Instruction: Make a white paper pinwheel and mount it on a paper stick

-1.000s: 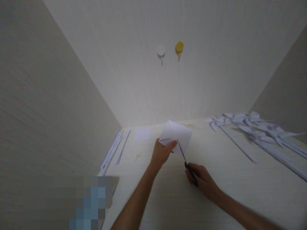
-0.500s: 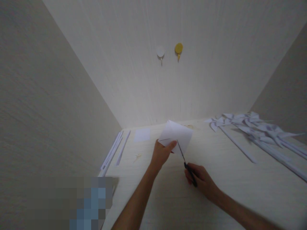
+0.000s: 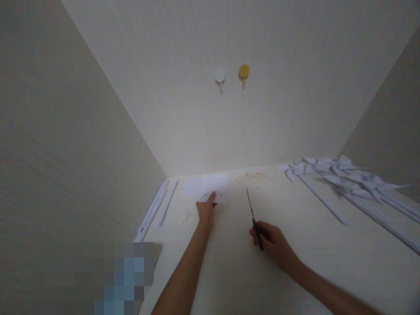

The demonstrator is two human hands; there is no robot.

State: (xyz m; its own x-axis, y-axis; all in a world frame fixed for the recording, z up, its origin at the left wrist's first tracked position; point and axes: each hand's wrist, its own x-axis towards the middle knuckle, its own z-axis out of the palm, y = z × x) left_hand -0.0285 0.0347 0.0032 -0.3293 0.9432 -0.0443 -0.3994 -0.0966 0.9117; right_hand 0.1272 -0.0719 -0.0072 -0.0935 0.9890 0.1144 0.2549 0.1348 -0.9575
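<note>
Pinched by its near edge, a white square sheet of paper (image 3: 215, 181) is in my left hand (image 3: 206, 212), with the thumb on top. Slits run in from the sheet's near corners. Behind it to the left, another white sheet (image 3: 190, 187) lies flat on the table, partly covered by the held one. My right hand (image 3: 271, 238) is wrapped round the black handles of a pair of scissors (image 3: 255, 221). The blades point away from me and look closed, apart from the paper.
Several white paper pinwheels on paper sticks (image 3: 354, 179) lie heaped at the back right. Rolled paper sticks (image 3: 154, 205) lie along the left edge. A white hook (image 3: 219, 75) and a yellow hook (image 3: 243, 71) are on the back wall. Brownish marks (image 3: 254, 175) show on the tabletop.
My left hand has moved left with the paper, turning it, and away from the scissors. The scissors' blades have come out of the paper, while my right hand has stayed nearly in place.
</note>
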